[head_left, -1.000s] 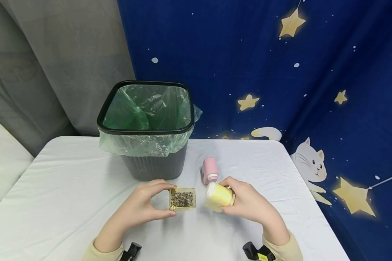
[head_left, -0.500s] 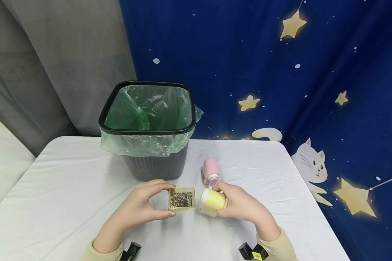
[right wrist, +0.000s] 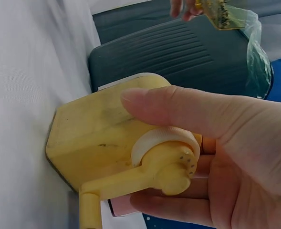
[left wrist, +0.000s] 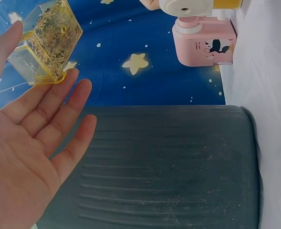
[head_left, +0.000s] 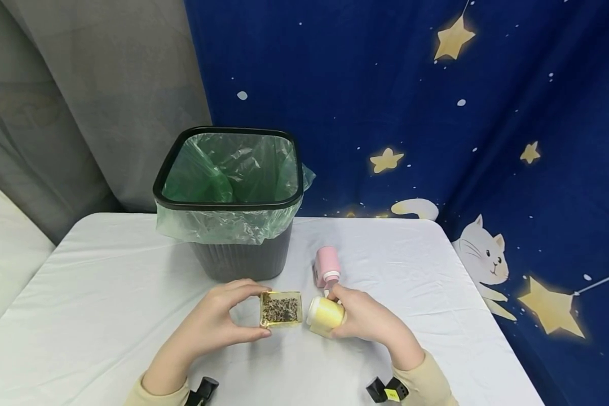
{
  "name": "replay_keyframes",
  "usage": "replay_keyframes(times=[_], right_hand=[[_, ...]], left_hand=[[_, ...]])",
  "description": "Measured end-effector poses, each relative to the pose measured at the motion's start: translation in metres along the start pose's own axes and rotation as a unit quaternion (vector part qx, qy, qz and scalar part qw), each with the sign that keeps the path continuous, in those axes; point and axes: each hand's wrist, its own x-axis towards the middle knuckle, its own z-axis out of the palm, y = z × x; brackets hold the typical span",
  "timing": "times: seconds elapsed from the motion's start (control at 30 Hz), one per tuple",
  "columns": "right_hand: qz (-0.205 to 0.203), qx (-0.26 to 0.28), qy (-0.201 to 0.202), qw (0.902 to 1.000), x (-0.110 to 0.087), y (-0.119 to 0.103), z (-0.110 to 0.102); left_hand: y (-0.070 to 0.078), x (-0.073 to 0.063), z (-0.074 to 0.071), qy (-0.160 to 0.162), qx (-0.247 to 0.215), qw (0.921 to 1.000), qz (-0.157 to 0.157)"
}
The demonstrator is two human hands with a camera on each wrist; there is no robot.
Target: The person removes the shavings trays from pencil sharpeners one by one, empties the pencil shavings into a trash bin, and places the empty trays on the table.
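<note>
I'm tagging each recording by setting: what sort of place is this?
Probably an indoor tabletop recording setup, though the wider room is out of view. A white-covered table stands in front of a blue star-print curtain and a plain grey curtain.

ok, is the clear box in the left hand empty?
No. The clear box, pinched by the left hand, holds dark and tan shavings visible through its walls.

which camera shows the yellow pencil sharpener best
The right wrist view: the yellow pencil sharpener is large and close, its crank toward the camera. The head view shows it small, from above, in the right hand. The left wrist view catches only its white front and some yellow, cut off at the top edge.
</note>
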Motion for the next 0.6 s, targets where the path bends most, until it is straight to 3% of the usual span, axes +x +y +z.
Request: replay_keyframes(times=[0.37, 0.6], right_hand=[[0.025, 0.01, -0.01, 0.9996, 0.0007, -0.0007, -0.0001], [0.019, 0.008, -0.011, 0.9997, -0.0004, -0.002, -0.0016]], left_hand=[[0.0002, -0.0004, -0.0014, 0.007, -0.006, 0.9999, 0.004], [0.0023, 0.0017, 0.0001, 0.008, -0.007, 0.9997, 0.023]])
